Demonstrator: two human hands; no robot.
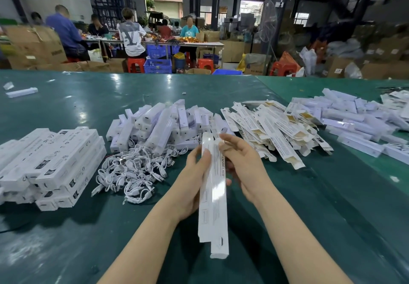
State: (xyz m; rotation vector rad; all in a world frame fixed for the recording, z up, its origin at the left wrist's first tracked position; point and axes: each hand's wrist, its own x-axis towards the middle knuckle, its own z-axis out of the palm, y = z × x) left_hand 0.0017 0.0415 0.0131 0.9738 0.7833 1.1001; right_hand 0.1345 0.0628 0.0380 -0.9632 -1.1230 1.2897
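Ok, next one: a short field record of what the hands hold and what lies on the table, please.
in hand: long white carton, held above green table
left hand: grips carton's side
right hand: fingers pinch its far end
left: closed cartons, stacked
middle: white lamp bars, coiled white cables in front
right: flat unfolded cartons

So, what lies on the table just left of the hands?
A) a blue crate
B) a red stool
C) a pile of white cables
C: white cables lie heaped beside the left hand, which grips the long white box.
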